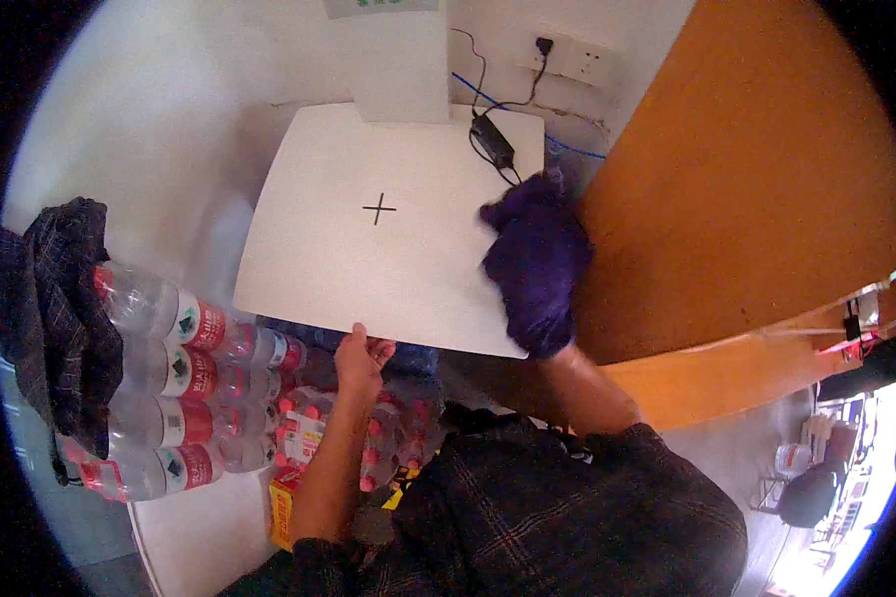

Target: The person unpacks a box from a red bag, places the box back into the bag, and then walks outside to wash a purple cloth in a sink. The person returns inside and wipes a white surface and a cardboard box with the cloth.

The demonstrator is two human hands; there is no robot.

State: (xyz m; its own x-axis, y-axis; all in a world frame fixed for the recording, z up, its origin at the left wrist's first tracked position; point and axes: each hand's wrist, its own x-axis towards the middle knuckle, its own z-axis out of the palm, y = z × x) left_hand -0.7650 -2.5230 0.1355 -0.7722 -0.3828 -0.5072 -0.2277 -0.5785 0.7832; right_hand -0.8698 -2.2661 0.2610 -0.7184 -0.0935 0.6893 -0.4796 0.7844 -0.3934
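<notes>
A flat white panel with a black cross mark lies before me. My left hand grips its front edge, thumb on top and the other fingers underneath. At the panel's right side is my right hand, wrapped to the wrist in a dark purple glove or cloth, slightly blurred. Its fingers are hidden, and whether it holds anything is unclear. Just beyond it, a black power adapter with thin cables rests on the panel's back right corner.
An orange-brown wooden board rises close on the right. Behind are a wall socket, a blue cable and a white upright piece. Several packed plastic bottles stand left, beside dark checked clothing. A yellow-red box sits below.
</notes>
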